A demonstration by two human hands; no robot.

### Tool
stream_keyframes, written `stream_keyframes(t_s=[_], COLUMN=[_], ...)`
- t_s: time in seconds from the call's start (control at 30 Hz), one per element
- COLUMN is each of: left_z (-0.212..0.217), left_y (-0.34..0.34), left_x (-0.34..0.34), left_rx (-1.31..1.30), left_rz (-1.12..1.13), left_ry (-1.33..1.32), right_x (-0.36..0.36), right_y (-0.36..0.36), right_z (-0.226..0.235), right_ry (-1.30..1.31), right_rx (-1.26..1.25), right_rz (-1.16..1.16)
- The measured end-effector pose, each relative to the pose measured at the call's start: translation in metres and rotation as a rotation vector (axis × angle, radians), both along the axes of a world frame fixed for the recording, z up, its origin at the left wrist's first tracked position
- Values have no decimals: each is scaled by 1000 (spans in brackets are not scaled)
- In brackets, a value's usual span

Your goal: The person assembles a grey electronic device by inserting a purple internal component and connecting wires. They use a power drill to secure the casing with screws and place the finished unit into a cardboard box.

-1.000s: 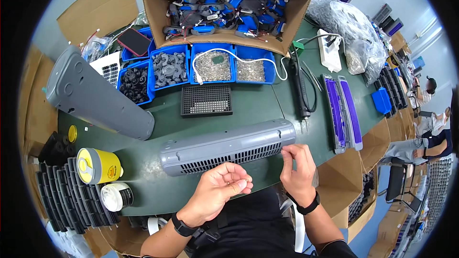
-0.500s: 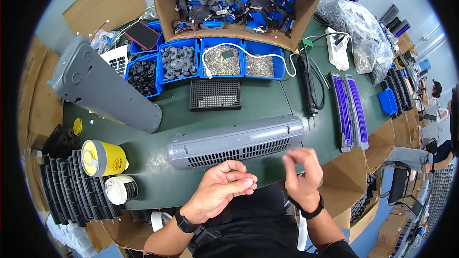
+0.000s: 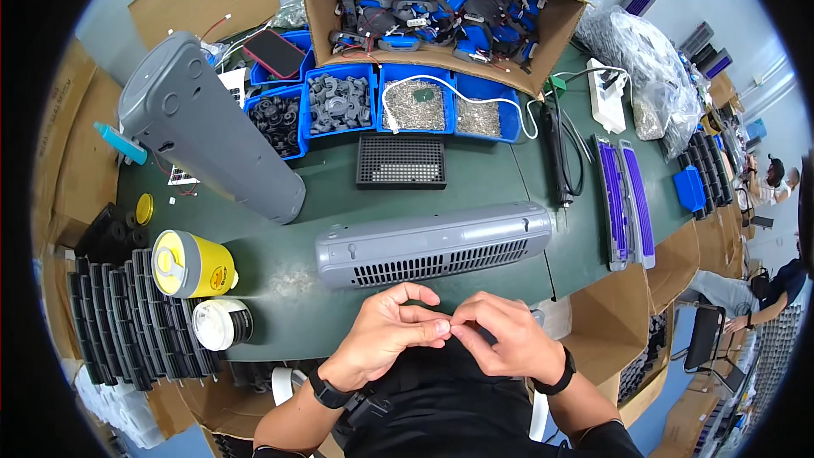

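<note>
Grille housing: long grey vented casing (image 3: 432,246) lies across the green table (image 3: 339,195), just beyond both hands.
Change: right hand (image 3: 504,343) has left the casing's end.
Grip: left hand (image 3: 386,335) and right pinch fingertips together; any part between them too small to tell.

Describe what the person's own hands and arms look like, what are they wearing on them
Both forearms are bare, with no gloves or long sleeves. The left hand has a black watch-like band at its wrist, and the right hand has a similar black band. A dark garment shows at the lower edge.
</note>
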State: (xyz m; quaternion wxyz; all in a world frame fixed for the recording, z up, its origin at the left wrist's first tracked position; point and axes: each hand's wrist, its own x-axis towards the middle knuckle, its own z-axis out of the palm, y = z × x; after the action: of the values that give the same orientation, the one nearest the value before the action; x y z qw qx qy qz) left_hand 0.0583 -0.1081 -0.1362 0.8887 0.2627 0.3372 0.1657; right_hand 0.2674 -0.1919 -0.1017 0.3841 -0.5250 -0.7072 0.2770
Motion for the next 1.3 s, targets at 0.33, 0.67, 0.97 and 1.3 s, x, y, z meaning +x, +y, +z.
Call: stream_keyframes(t_s=[0.33, 0.67, 0.97, 1.3], left_z=[-15, -25, -31, -23], left_y=[-8, -10, -13, -19], left_x=[-18, -32, -30, -34], left_rx=[-53, -172, -172, -188], left_rz=[169, 219, 257, 331], left_ry=[-94, -273, -358, -206], right_x=[-16, -21, -46, -59], right_y=[24, 30, 17, 18], right_z=[-36, -46, -12, -23], right_ry=[-71, -160, 60, -138], right_rx=[25, 151, 126, 329], right_rz=[-341, -422, -100, -158])
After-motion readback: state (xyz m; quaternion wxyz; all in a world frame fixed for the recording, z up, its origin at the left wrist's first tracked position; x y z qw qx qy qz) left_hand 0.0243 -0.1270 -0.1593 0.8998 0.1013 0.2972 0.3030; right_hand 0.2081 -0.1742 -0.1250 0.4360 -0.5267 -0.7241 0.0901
